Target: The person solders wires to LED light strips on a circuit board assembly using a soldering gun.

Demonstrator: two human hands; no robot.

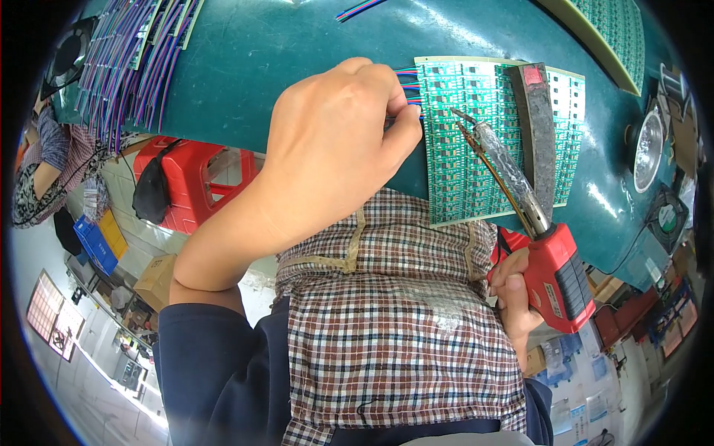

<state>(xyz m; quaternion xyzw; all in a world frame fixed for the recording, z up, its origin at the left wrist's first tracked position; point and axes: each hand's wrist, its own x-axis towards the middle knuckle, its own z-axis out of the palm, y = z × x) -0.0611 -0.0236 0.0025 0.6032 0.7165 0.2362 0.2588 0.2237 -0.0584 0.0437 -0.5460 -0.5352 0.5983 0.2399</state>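
Observation:
A green circuit board panel (pixel 483 178) lies on the green table near me, its surface filled with rows of small components. My left hand (pixel 346 126) is closed at the panel's left edge, thumb and finger pinching a thin coloured wire. Several blue, red and black wires (pixel 407 73) run from that edge under the hand. Wrapped round the red handle of a soldering gun (pixel 559 279), my right hand (pixel 513 297) is partly hidden by the tool. The gun's tip rests over the panel's left columns, close to the wire ends. A dark curved bar (pixel 534 134) lies across the panel.
Panels with long purple and blue wires (pixel 134 67) lie at the far left. Another panel (pixel 606 37) stands at the far right, near a metal dish (pixel 649 149) and a small fan (pixel 667 215). A red stool (pixel 193 186) and a co-worker's arm (pixel 48 160) are on the left.

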